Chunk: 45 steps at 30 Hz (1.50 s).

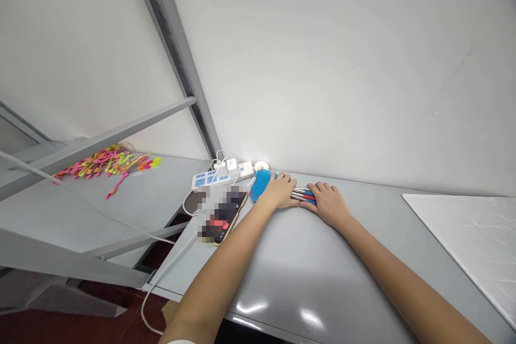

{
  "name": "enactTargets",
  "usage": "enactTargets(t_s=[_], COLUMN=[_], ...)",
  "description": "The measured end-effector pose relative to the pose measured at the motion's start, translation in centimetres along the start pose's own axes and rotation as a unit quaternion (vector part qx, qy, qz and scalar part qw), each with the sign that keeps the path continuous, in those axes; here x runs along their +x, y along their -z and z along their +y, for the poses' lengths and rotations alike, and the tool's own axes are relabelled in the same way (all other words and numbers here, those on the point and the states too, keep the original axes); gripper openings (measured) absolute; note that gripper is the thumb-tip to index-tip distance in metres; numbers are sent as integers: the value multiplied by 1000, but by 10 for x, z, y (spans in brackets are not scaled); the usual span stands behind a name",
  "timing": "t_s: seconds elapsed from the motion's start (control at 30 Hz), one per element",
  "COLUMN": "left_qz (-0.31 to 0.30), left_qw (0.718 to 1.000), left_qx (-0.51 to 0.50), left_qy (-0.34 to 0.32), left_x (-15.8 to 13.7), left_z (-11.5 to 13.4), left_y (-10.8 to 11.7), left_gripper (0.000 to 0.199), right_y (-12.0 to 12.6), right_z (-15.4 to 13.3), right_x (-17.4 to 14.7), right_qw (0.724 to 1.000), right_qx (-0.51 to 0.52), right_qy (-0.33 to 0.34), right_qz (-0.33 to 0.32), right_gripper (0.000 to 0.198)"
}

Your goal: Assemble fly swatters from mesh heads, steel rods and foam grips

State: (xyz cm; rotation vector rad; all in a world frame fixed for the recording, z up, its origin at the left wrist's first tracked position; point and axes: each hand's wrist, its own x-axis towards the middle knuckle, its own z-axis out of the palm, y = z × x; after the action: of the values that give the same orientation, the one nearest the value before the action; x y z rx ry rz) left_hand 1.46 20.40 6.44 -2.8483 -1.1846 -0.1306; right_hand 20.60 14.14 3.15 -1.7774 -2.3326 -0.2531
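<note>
A small bundle of slim silver rods with blue and red ends (303, 194) lies on the grey table against the wall side. My left hand (280, 189) is closed over the left end of the bundle, its fingers curled. On the right end, my right hand (324, 201) grips the blue and red parts. What kind of tool the rods are is too small to tell. Right beside my left hand is a bright blue mesh-like thing (261, 185), partly covered by that hand; I cannot tell whether the hand touches it.
A white power strip (200, 181) with plugs and cables stands at the back. In front of it lies a phone (228, 220), partly blurred. Pink and yellow rubbery pieces (107, 164) lie on the left shelf beyond a metal frame (169, 37). A white sheet (475, 236) lies at right.
</note>
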Motion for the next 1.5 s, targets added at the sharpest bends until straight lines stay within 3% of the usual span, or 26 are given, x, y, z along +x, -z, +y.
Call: enactTargets(t_s=[0.23,0.6,0.97,1.23,1.37,1.5], left_qz=[26,64,96,110,104,95], left_qw=[1000,997,993,993,994,994], left_qx=[9,-11,-5,2,-12,-43], left_qy=[-3,-53,-63,34,37,22], left_x=[-12,-23,-83,-80,-80,-81], left_z=[21,29,85,65,57,55], left_y=[-2,11,-1,8,7,3], left_gripper=[54,53,45,45,42,41], right_y=[3,10,11,17,17,19], right_z=[8,4,-18,-15,-11,-9], right_x=[-14,-27,-99,-92,-82,-63], right_qw=[1000,999,993,993,993,992], right_qx=[14,5,74,103,89,70], right_qy=[17,6,49,1,14,95], right_qz=[4,33,73,57,71,49], right_gripper=[55,59,44,29,43,61])
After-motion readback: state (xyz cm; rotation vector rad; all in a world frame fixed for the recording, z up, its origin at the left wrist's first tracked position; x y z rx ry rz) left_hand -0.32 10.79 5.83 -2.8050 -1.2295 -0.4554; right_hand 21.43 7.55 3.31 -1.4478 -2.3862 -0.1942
